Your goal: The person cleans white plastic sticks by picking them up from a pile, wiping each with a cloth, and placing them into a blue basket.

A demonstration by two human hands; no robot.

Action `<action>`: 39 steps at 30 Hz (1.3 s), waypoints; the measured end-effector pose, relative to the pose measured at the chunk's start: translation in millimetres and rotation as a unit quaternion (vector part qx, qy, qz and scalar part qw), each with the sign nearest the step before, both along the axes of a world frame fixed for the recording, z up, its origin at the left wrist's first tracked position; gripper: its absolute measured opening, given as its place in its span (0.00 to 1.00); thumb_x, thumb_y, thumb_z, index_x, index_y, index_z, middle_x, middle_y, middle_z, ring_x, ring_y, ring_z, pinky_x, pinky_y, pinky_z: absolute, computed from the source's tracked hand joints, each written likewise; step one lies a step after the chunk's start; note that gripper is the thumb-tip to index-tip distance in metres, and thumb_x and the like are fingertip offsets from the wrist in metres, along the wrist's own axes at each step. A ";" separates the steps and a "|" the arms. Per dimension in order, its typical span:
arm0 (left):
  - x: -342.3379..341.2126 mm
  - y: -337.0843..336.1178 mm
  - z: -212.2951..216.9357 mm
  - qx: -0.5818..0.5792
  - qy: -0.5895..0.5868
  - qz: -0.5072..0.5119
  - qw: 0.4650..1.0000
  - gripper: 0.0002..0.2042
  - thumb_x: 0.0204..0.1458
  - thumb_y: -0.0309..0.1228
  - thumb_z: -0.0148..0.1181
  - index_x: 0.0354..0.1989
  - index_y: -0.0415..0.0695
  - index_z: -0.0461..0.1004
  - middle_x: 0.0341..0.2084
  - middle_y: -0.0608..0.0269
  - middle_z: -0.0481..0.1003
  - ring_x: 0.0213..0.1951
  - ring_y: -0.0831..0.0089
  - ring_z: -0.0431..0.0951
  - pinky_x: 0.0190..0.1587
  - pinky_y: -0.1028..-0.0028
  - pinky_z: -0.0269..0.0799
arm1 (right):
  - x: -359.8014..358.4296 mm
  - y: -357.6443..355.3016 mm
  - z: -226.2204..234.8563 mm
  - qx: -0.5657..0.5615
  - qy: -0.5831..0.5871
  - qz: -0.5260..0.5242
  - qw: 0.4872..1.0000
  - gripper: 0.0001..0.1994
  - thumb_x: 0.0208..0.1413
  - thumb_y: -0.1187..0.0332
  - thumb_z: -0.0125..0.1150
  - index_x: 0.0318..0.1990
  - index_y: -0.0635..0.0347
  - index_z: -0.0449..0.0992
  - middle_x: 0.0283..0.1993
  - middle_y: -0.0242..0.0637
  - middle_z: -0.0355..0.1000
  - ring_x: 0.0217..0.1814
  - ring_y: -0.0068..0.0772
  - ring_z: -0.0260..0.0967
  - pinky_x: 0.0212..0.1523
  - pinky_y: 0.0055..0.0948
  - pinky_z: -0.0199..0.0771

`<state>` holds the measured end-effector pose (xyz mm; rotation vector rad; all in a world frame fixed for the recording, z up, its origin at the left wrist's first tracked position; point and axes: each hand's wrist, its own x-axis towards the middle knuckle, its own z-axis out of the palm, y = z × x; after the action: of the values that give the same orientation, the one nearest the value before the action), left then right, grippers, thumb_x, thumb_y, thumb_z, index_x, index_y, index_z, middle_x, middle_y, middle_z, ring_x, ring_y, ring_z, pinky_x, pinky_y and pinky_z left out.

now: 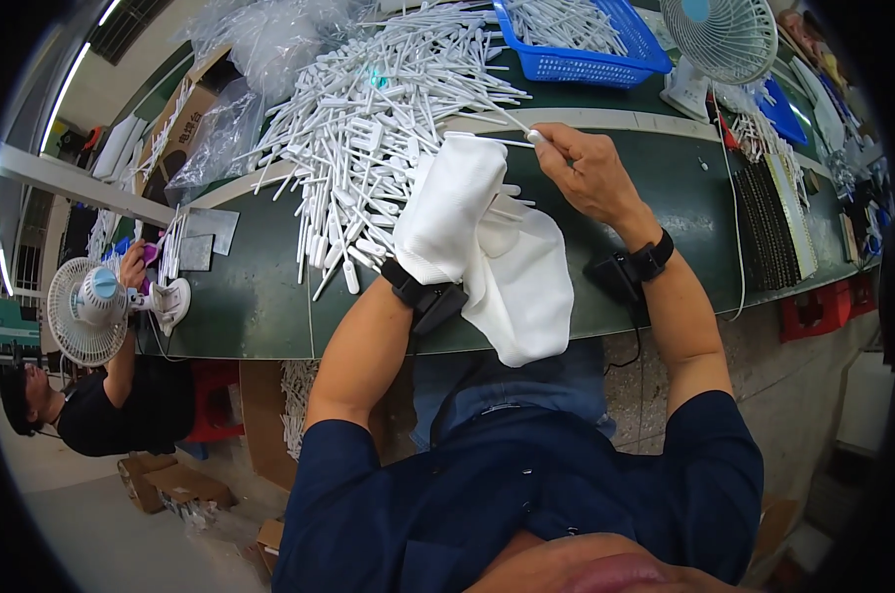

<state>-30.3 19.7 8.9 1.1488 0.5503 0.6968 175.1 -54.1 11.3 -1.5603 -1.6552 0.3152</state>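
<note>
A white cloth (457, 193) covers my left hand, hiding its fingers, and one end hangs over the table's front edge. My left hand appears closed inside the cloth. My right hand (584, 168) pinches the end of a thin white plastic stick (511, 142) between thumb and forefinger. Its other end reaches toward the top of the cloth, where I cannot make out the contact. Beyond and left of the cloth lies a large heap of similar white plastic sticks (358, 138), many with wider paddle-shaped ends.
A blue basket (591, 69) of sticks and a white fan (719, 44) stand at the back right. Dark strips (768, 222) lie on the right of the green table (665, 148). At left are clear plastic bags (215, 138), another fan (89, 296) and a seated person (121, 405).
</note>
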 end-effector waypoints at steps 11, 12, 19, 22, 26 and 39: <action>11.6 17.9 -32.3 0.594 -0.067 0.103 0.795 0.02 0.49 0.26 0.58 0.30 0.43 0.74 0.27 0.55 0.74 0.32 0.58 0.77 0.33 0.61 0.72 | -20.6 47.7 1.6 0.043 0.129 0.045 0.990 0.17 0.67 0.67 0.62 0.58 0.68 0.77 0.34 0.34 0.78 0.38 0.18 0.74 0.41 0.22 0.74; 13.6 19.7 -38.0 0.577 -0.047 0.092 0.810 0.02 0.50 0.27 0.58 0.31 0.44 0.75 0.28 0.55 0.75 0.32 0.59 0.77 0.34 0.62 0.72 | -36.3 60.2 20.1 0.013 0.111 0.065 0.992 0.17 0.67 0.66 0.61 0.57 0.68 0.77 0.34 0.33 0.78 0.37 0.18 0.73 0.41 0.21 0.74; 15.9 33.3 -62.6 0.472 0.007 0.037 0.881 0.05 0.57 0.28 0.55 0.36 0.46 0.78 0.32 0.58 0.78 0.36 0.63 0.79 0.38 0.65 0.75 | -153.6 175.9 87.2 -0.178 0.088 0.244 0.949 0.14 0.67 0.62 0.62 0.46 0.67 0.80 0.33 0.33 0.78 0.34 0.19 0.73 0.40 0.21 0.74; 22.2 34.8 -74.4 0.436 -0.045 0.018 0.899 0.06 0.59 0.28 0.54 0.39 0.46 0.77 0.34 0.59 0.78 0.38 0.64 0.79 0.40 0.66 0.75 | -200.3 236.0 59.7 -0.259 0.181 0.287 0.904 0.12 0.65 0.63 0.63 0.42 0.65 0.80 0.33 0.34 0.78 0.33 0.22 0.75 0.40 0.21 0.76; -4.6 22.5 -94.6 0.385 -0.095 0.008 0.918 0.07 0.61 0.29 0.52 0.42 0.45 0.76 0.37 0.59 0.78 0.40 0.66 0.79 0.43 0.68 0.75 | -283.6 303.4 33.2 -0.315 0.247 0.276 0.874 0.10 0.64 0.66 0.64 0.40 0.65 0.80 0.33 0.35 0.79 0.34 0.24 0.77 0.41 0.22 0.78; 39.1 26.4 -131.5 0.104 -0.315 -0.104 0.938 0.11 0.68 0.31 0.48 0.53 0.43 0.73 0.45 0.60 0.77 0.48 0.70 0.78 0.51 0.72 0.75 | -313.7 372.7 89.0 -0.240 0.173 0.405 0.865 0.19 0.65 0.60 0.64 0.52 0.70 0.78 0.43 0.42 0.81 0.44 0.28 0.78 0.46 0.27 0.80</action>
<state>8.8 46.1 -122.6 1.0811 -0.1900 0.8973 -138.7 318.6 100.3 -0.9344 -1.9372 1.4555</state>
